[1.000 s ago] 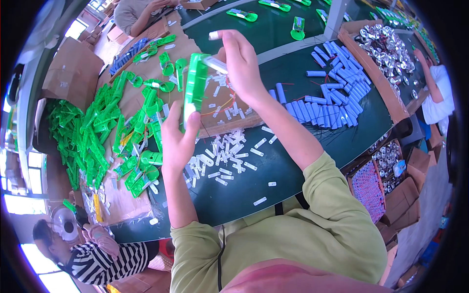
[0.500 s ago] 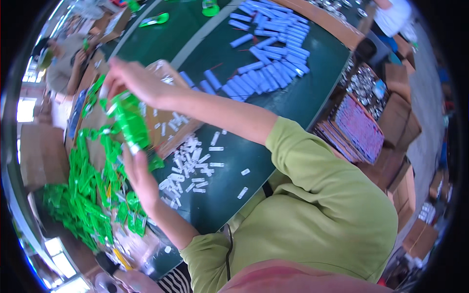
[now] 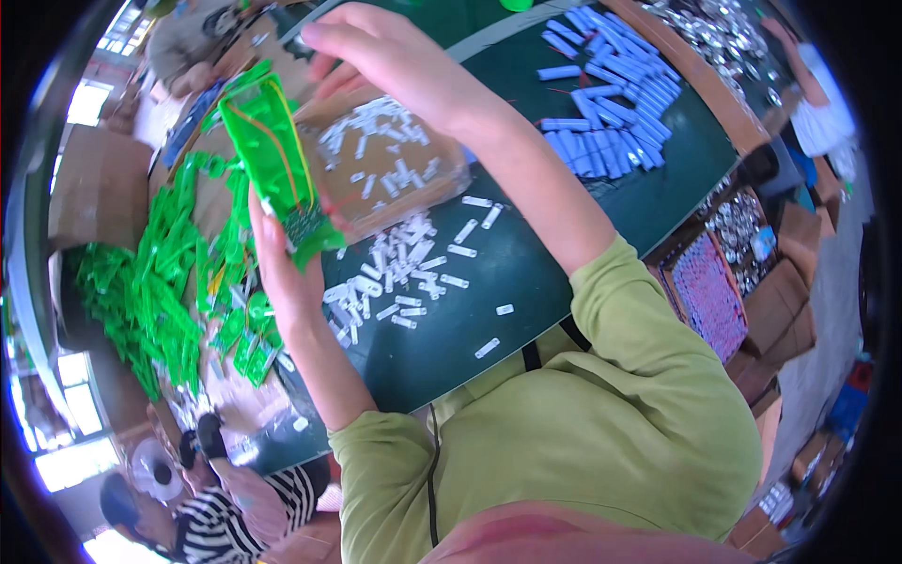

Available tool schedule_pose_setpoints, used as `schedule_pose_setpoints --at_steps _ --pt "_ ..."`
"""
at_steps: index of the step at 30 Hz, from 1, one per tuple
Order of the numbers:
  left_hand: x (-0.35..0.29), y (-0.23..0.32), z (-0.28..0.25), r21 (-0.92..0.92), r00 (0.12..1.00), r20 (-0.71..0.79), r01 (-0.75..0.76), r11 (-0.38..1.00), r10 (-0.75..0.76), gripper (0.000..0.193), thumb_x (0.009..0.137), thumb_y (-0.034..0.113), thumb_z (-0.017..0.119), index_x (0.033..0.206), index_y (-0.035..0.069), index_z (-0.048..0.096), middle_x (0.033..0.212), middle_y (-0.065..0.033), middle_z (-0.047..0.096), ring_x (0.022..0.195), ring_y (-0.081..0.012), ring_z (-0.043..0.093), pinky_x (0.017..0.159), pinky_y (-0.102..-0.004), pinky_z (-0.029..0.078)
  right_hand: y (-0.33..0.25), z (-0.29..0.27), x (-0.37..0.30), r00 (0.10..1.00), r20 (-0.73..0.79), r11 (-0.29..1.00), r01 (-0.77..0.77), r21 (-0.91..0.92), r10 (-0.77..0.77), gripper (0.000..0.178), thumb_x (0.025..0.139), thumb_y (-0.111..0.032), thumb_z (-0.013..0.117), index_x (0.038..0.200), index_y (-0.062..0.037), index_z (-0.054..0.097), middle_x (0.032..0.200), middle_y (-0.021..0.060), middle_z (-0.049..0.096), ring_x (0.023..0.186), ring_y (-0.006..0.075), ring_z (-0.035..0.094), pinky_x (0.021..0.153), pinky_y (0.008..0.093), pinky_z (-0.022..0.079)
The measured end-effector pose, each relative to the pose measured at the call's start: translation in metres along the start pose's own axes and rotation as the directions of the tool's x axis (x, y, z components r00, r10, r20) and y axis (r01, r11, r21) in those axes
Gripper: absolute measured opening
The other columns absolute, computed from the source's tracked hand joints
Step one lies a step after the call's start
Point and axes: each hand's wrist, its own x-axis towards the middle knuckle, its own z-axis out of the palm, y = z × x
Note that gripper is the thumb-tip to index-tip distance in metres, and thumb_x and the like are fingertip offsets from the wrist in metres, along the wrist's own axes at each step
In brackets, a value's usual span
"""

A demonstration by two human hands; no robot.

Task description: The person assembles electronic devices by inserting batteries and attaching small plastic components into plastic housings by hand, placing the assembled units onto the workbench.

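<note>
My left hand (image 3: pixel 279 246) is closed on the lower end of a translucent green plastic casing (image 3: pixel 266 141), held up and slightly tilted above the table. Orange and yellow wires run along inside it, and a small circuit board (image 3: pixel 302 219) shows near my fingers. Up and to the right of the casing, my right hand (image 3: pixel 381 58) hangs apart from it, somewhat blurred. Its fingers are spread and nothing shows in them. Beneath that hand stands a shallow cardboard tray (image 3: pixel 381 214) with small white strips in it.
Loose white strips (image 3: pixel 404 263) lie on the green table (image 3: pixel 451 343). Blue cylindrical cells (image 3: pixel 611 103) with red wires are grouped farther right. A heap of green casings (image 3: pixel 141 301) spreads at left. A co-worker in stripes (image 3: pixel 225 522) sits lower left; boxes (image 3: pixel 705 291) stand at right.
Both hands were at the green casing; my right hand has come off it, up and to the right. The casing now shows its wires and board. The whole view has shifted.
</note>
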Motion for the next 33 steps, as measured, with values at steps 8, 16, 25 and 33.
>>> schedule_pose_setpoints --at_steps 8,16,25,33 --pt "-0.001 0.009 0.013 0.571 0.951 -0.142 -0.148 0.807 0.275 0.047 0.098 0.019 0.036 0.14 -0.002 0.028 0.135 -0.0142 0.039 0.121 -0.021 0.04 0.103 -0.0338 0.03 0.012 0.041 -0.028 0.965 0.093 0.802 0.255 -0.541 -0.244 0.024 0.082 -0.026 0.065 0.077 -0.0028 0.062 0.063 0.0068 0.063 0.056 0.0171 0.062 0.054 0.0268 0.046" --pt "0.007 -0.002 -0.006 0.047 0.92 -0.386 -0.052 0.998 0.066 0.048 0.099 0.028 0.033 0.14 0.003 0.029 0.13 -0.0095 0.046 0.119 -0.0168 0.043 0.1 -0.0315 0.034 0.048 0.078 -0.049 0.876 0.193 0.584 0.445 -0.679 -0.443 0.015 0.081 -0.013 0.059 0.071 -0.0044 0.051 0.063 0.0104 0.059 0.057 0.0299 0.059 0.053 0.0414 0.045" --pt "0.013 -0.007 -0.014 -0.189 0.948 -0.317 -0.084 0.978 0.02 0.029 0.094 0.012 0.048 0.122 0.006 0.045 0.097 -0.0034 0.058 0.086 -0.0116 0.056 0.073 -0.0266 0.046 0.069 0.085 -0.051 0.688 0.305 0.271 0.595 -0.756 -0.659 0.014 0.068 -0.006 0.063 0.076 -0.007 0.051 0.061 0.0028 0.053 0.057 0.0201 0.056 0.056 0.0318 0.043" --pt "0.018 -0.008 -0.036 -0.092 0.943 -0.332 -0.054 0.994 0.02 0.029 0.091 0.012 0.046 0.119 0.002 0.044 0.095 -0.015 0.062 0.077 -0.0186 0.059 0.066 -0.0328 0.05 0.04 0.019 -0.023 0.928 0.321 0.521 0.373 -0.768 -0.191 0.012 0.08 -0.018 0.059 0.077 -0.0066 0.058 0.063 0.0093 0.06 0.057 0.0282 0.06 0.052 0.0382 0.046"
